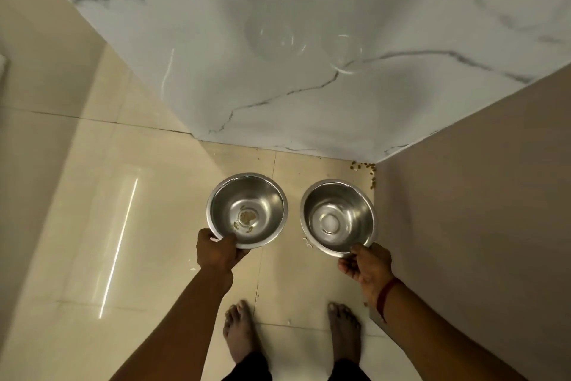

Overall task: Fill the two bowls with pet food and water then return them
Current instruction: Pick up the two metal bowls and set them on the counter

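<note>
Silver steel bowls (247, 210), grey-veined white marble wall (278, 71), glossy cream floor tiles (92, 226)

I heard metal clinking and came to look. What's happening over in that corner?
A person stands barefoot in a tiled corner, holding two steel bowls by their near rims. The left hand grips the left bowl, which has only a few crumbs of pet food at its bottom. The right hand grips the right bowl, which looks empty. Neither is filled yet. Loose kibble lies on the floor by the marble wall.
</note>
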